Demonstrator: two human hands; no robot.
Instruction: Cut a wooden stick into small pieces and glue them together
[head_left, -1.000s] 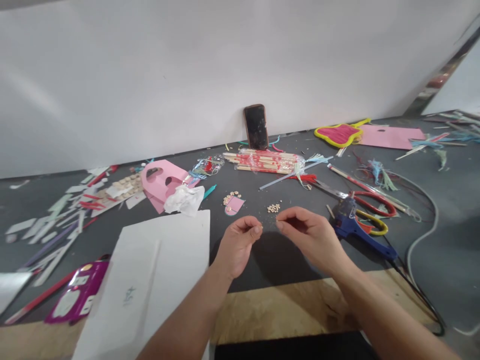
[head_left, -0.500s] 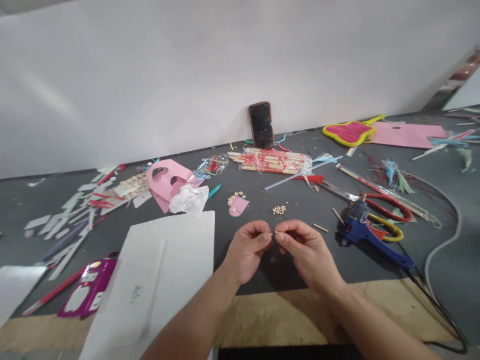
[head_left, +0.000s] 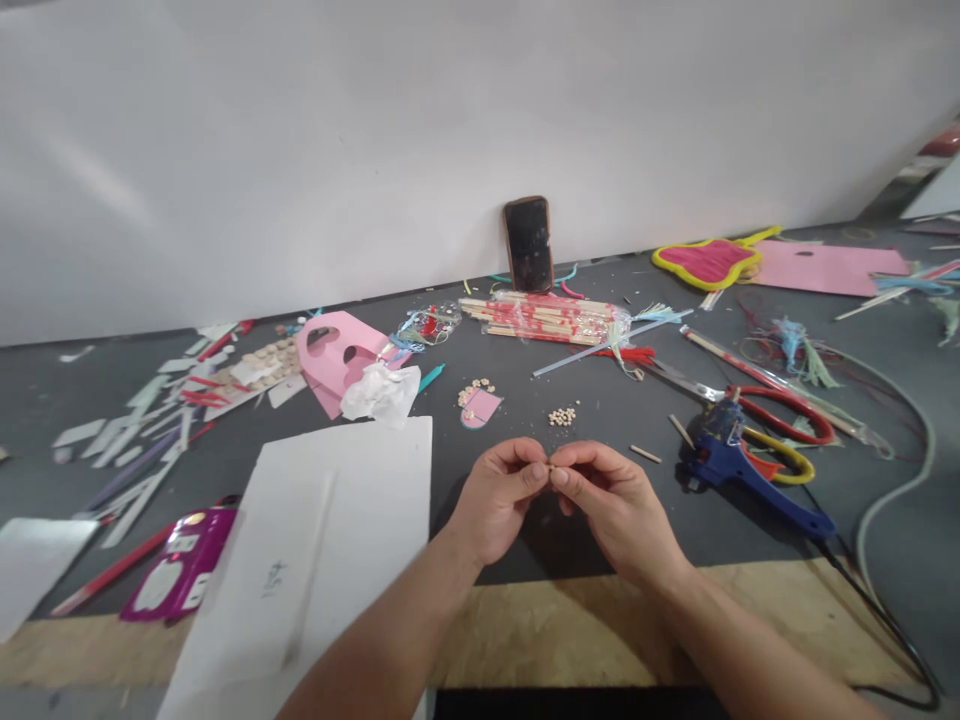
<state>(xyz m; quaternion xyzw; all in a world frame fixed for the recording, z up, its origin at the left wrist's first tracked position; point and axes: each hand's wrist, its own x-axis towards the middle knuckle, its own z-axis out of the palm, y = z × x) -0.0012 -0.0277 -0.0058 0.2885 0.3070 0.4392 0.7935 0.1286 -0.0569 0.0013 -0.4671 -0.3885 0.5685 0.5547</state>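
Observation:
My left hand and my right hand meet fingertip to fingertip above the dark tabletop, each in a pinch. A tiny light wooden bit shows between the fingertips; which hand bears it is hard to tell. Just beyond them lies a small pile of pale wooden pieces. To its left, a small pink shape with a bluish edge has round wooden bits along its upper left side. A short wooden stick rests to the right of my right hand.
A blue glue gun and red-handled scissors lie at right, with a cable. White board and a purple case are at left. Behind stand a phone against the wall and wrapped sticks. A pink cutout lies back left.
My two hands have come together, closing the small gap between their fingertips. The whole view has shifted slightly, with the table's things a little further right.

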